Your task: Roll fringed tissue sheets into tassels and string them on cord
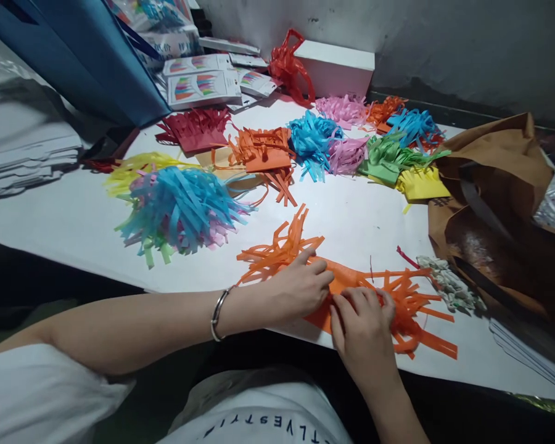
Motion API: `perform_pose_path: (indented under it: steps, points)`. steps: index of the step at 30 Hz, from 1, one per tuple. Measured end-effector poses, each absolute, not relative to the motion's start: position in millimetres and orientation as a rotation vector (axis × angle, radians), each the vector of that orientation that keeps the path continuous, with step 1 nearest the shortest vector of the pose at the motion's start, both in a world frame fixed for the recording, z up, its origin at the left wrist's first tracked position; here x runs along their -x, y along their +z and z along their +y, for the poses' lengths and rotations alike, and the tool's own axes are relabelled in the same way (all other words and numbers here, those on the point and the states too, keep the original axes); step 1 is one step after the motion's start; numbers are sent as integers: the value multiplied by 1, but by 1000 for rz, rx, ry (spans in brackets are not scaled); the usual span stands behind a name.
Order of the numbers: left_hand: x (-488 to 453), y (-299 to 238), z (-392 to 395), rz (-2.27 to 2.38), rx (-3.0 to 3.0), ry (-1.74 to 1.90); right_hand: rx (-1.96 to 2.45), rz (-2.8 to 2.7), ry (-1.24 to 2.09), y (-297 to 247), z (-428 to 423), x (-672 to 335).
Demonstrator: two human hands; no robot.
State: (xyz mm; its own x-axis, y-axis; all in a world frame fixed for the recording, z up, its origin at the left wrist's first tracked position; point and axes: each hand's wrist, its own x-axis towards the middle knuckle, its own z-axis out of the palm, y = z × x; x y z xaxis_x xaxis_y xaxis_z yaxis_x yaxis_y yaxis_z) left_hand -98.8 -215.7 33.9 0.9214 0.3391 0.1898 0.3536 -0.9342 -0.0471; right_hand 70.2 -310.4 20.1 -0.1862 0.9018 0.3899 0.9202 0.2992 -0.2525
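At the lower centre of the frame, the left hand (303,285) is resting palm down on the orange fringed paper (345,274), fingers mostly curled and the index reaching toward the left-hand fringe, seemingly steadying the sheet. Just beside it, the right hand (366,317) is bending its fingers onto the paper's plain middle band, perhaps keeping it flat; whether either hand is pinching the paper, I cannot tell. The strips are splaying left and right, leaving that band reachable. On the white table (351,213), a blue-topped fringed bundle (182,206) is lying left of centre, and another orange bundle (268,157) is sitting above, both apparently set aside to leave working room. A brown bag (494,166) is standing at the right.
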Motion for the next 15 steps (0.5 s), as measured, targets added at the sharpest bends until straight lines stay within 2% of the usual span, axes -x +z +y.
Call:
perform_pose_path:
  steps: [4, 8, 15]
  points:
    - [101, 44, -210, -634, 3112, -283, 1516, -2203, -36, 20, -295, -67]
    - [108, 50, -226, -443, 3251, -336, 1482, -2156, 22, 22, -282, -72]
    - [123, 20, -232, -698, 3243, -576, 1596, -1827, -129, 38, -276, -100]
